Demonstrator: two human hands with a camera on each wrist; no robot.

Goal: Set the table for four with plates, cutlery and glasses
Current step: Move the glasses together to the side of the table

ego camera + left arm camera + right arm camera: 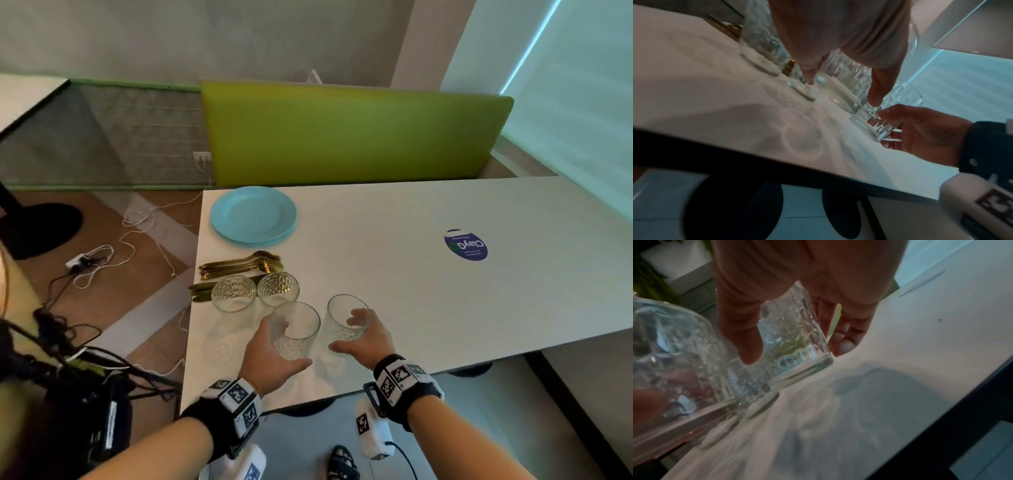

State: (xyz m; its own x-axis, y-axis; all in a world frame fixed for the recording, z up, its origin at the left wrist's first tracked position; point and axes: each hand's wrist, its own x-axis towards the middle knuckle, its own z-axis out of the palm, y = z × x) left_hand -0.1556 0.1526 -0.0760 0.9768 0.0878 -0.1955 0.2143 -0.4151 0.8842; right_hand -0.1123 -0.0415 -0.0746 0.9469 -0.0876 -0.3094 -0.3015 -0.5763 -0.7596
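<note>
Near the front edge of the white table, your left hand wraps a patterned glass, thumb on the near side, fingers curled round the far side and showing through the glass wall. Your right hand is clamped the same way on a second glass just beside the first; the two glasses are close together, but you cannot tell from the head view whether they touch. Both lean slightly toward you.

In the left wrist view, the left hand's glass has its base tilted just above the tabletop, and the other glass sits in the right hand. In the right wrist view, thumb and fingers pinch the glass from both sides, with its base close to the table surface; contact with the table is not clear through the blur.

Behind your hands, two more glasses stand upright side by side. Just beyond them lies a bunch of gold cutlery, spoons on top, more pieces partly hidden behind the glasses. Farther back, near the far left corner, sits a stack of light blue plates.

Off to the right on the table is a round blue sticker. A green bench back runs behind the table. White cables lie on the floor to the left.
</note>
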